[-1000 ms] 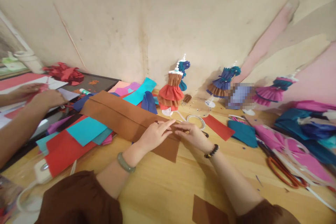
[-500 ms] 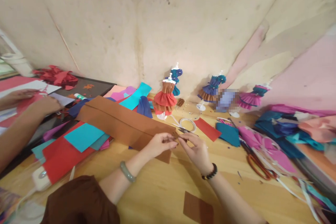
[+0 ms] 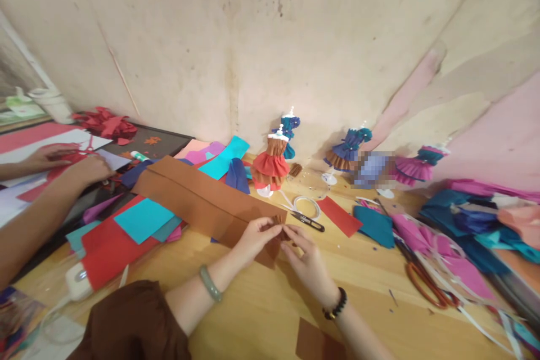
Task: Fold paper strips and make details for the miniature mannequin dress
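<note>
My left hand [image 3: 257, 238] pinches a small pleated brown piece [image 3: 278, 219], paper or cloth, between thumb and fingers. At its right edge, my right hand [image 3: 306, 259] is closed with fingertips on the same piece; its lower part is hidden by the fingers. Behind and left of my hands lies a long brown sheet [image 3: 198, 194] with a fold line. Thread snips [image 3: 307, 221] and a white ring of cord [image 3: 307, 207] are just beyond my right hand. A brown rectangle [image 3: 316, 342] rests near the front edge.
Small dress forms, one in a red and brown dress [image 3: 270, 164], stand along the wall. Orange-handled scissors [image 3: 428, 287] and a fabric heap [image 3: 459, 219] are at right. Red sheets [image 3: 105, 259] lie left, near a white plug box [image 3: 79, 281]. A co-worker's hands [image 3: 90, 169] hold red scissors.
The pleated brown piece now shows upright above my left fingertips, and my right fingers have shifted on it. The view has moved slightly, uncovering the snips.
</note>
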Demonstrator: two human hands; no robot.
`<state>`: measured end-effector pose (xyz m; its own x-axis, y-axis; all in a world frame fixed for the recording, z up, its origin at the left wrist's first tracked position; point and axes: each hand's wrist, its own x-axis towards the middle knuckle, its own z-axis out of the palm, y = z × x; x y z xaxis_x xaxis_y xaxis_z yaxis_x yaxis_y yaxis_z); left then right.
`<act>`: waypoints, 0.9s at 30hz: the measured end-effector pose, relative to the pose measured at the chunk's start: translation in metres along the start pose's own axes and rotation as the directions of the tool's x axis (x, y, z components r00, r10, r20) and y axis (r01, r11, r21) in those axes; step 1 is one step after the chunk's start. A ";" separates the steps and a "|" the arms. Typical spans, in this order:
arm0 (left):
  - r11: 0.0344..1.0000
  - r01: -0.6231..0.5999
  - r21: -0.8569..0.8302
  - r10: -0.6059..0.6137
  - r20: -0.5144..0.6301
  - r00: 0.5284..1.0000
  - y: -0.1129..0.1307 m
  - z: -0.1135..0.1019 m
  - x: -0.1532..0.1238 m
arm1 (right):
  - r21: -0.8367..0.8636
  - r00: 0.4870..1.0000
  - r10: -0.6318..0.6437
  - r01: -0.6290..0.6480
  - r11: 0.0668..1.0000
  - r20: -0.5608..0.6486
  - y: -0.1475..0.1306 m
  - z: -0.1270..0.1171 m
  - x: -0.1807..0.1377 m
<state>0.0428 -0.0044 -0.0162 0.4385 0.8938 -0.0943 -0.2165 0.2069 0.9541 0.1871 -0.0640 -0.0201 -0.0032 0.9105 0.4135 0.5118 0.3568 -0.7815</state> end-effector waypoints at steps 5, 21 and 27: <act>0.985 -0.049 0.168 0.041 0.055 0.998 0.005 0.000 0.001 | 0.171 0.977 0.190 -0.204 0.964 0.095 0.001 -0.018 0.008; 0.777 -0.276 0.566 0.188 0.210 0.960 0.010 -0.006 -0.001 | 0.316 0.909 0.342 -0.405 0.858 0.238 0.000 -0.022 0.031; 0.572 -0.428 0.700 0.314 0.295 0.902 0.010 -0.009 -0.001 | 0.307 0.911 0.369 -0.409 0.859 0.181 0.001 -0.015 0.031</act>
<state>0.0325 0.0002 -0.0094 0.5851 0.7541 0.2983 0.2987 -0.5423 0.7853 0.2010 -0.0390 -0.0014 0.0306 0.9995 0.0036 0.1776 -0.0019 -0.9841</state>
